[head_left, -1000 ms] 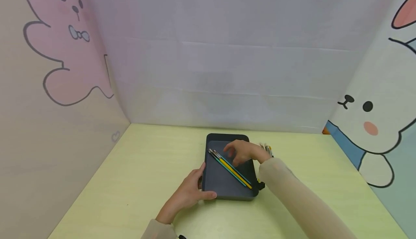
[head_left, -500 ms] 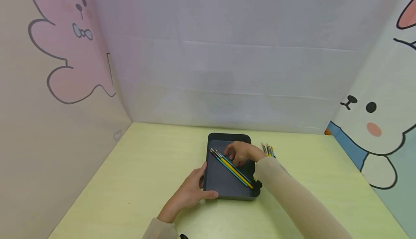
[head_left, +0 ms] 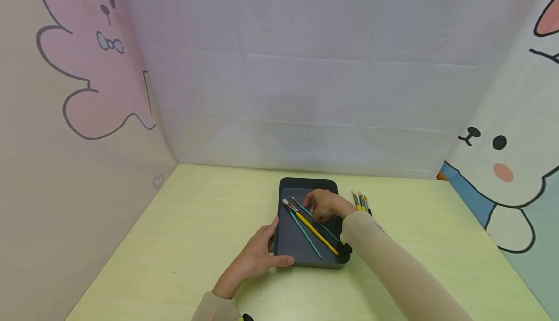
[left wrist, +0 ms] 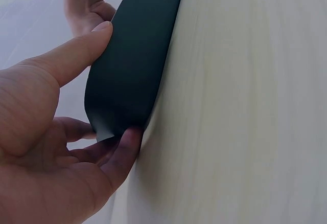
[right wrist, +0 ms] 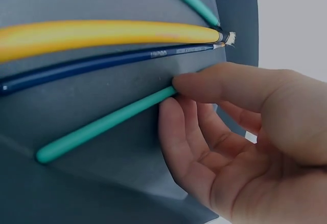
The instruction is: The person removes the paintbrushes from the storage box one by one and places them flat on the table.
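Note:
A dark grey tray lies on the table with several paintbrushes in it. My left hand grips the tray's near left corner, thumb on one side and fingers at the lower edge, as the left wrist view shows. Inside the tray, my right hand pinches a green-handled paintbrush between thumb and forefinger. Beside it lie a dark blue paintbrush and a thick yellow paintbrush. Another green paintbrush lies to their left. My right hand hides part of the pinched paintbrush in the head view.
More paintbrushes lie on the pale table right of the tray, partly behind the right sleeve. A small black object shows at the tray's right edge, near the right wrist. Printed cartoon walls enclose the table at the sides.
The paintbrushes in the tray have spread apart. The pinched green paintbrush has shifted right, and the other green one's near end has swung left. My left hand has stayed on the tray.

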Motion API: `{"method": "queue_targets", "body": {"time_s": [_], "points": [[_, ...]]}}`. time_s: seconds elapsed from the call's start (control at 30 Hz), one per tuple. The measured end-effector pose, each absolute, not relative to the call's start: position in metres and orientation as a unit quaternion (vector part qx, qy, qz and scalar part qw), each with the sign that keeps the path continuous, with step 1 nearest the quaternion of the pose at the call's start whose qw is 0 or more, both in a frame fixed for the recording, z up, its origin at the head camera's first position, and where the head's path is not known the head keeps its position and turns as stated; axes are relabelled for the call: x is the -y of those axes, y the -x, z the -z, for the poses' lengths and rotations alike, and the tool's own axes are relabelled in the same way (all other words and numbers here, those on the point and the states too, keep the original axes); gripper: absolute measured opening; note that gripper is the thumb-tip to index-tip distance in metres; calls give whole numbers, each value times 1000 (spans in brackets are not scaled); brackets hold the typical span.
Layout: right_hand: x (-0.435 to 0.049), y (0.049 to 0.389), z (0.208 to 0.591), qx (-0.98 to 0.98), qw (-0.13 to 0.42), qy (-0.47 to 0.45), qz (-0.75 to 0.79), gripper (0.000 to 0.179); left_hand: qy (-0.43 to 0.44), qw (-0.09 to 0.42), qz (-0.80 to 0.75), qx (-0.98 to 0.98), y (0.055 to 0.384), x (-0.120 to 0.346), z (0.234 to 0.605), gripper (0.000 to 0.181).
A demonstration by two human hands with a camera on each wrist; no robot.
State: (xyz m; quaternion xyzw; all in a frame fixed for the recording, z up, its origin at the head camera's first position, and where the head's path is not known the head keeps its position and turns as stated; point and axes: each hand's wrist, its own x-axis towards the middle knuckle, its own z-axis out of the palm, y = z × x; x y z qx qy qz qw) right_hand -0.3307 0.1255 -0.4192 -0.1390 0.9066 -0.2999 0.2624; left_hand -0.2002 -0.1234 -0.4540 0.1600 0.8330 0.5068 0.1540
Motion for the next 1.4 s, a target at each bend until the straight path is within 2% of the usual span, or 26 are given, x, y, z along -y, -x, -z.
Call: {"method": "queue_targets", "body": {"time_s": [0.47,0.7,0.9,1.4], "points": [[-125,329,423,-910,251,114,310,33,-157,151,-518,-827,198,123,454,118],[-145,331,423,-850,283,124,427,42,-160,154,-519,-826,199,123,456,119],[-159,332,411,-804,286,138,503,49,-156,146,-527,-822,199,123,455,119],[-204,319,390,-753,245,118,600,57,-148,150,-517,-829,201,123,459,121]]}}
